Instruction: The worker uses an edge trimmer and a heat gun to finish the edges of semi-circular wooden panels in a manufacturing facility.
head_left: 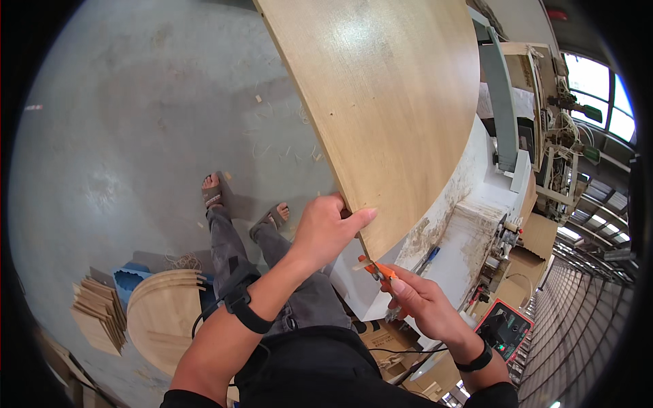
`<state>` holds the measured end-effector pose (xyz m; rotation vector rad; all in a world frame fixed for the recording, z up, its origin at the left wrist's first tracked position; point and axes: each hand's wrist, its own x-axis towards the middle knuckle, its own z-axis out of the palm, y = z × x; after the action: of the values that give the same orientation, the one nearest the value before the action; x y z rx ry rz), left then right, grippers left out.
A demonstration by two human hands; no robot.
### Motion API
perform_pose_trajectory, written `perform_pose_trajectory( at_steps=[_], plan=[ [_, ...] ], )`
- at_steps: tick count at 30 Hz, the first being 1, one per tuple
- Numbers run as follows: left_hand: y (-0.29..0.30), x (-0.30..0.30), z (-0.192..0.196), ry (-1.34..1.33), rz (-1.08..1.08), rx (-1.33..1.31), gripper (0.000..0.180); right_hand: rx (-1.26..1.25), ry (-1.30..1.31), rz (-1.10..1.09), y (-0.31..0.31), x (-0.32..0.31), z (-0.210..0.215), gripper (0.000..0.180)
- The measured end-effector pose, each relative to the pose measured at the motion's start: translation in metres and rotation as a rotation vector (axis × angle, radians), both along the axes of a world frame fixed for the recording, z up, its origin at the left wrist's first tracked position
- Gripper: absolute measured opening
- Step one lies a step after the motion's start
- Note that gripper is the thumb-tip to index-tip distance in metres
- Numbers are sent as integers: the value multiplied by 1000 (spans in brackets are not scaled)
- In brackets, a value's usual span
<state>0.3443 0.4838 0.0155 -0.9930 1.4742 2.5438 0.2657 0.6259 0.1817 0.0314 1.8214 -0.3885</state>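
Note:
A large pale wooden panel (394,129) with one straight edge and one curved edge reaches from the top of the view down to a narrow tip near me. My left hand (321,230) is closed on its straight edge close to that tip, thumb on the top face and fingers underneath. In my right hand (427,304) is an orange hand tool (382,270) with metal parts, held against the panel's tip. A short pale strip (362,265) shows at the tool's front end. My fingers partly hide the tool, so its exact kind is unclear.
Beneath the panel, at right, stands a white machine (445,248) with dusty surfaces. A red-edged control box (505,330) sits at lower right. On the floor at left lie stacked wooden pieces (98,313), rounded panels (163,316) and a blue bin (128,280). Scraps dot the floor.

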Motion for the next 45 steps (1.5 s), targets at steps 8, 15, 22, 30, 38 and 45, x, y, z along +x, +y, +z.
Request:
perform_pose_trajectory(
  at_steps=[8, 15, 22, 30, 38, 45],
  plan=[
    [-3, -3, 2, 16, -18, 38, 30, 15, 46, 51, 1, 0, 0, 49],
    [0, 0, 1, -2, 14, -3, 30, -121, 161, 169, 17, 3, -9, 47],
    [20, 10, -10, 31, -2, 108, 31, -62, 208, -37, 58, -12, -50, 44],
    [111, 40, -41, 444, 163, 726, 34, -161, 78, -149, 70, -17, -46, 46],
    [117, 56, -79, 268, 16, 508, 37, -222, -94, -55, 76, -14, -27, 47],
    [70, 40, -53, 328, 291, 413, 47, -337, -62, -38, 57, 18, -30, 49]
  ],
)
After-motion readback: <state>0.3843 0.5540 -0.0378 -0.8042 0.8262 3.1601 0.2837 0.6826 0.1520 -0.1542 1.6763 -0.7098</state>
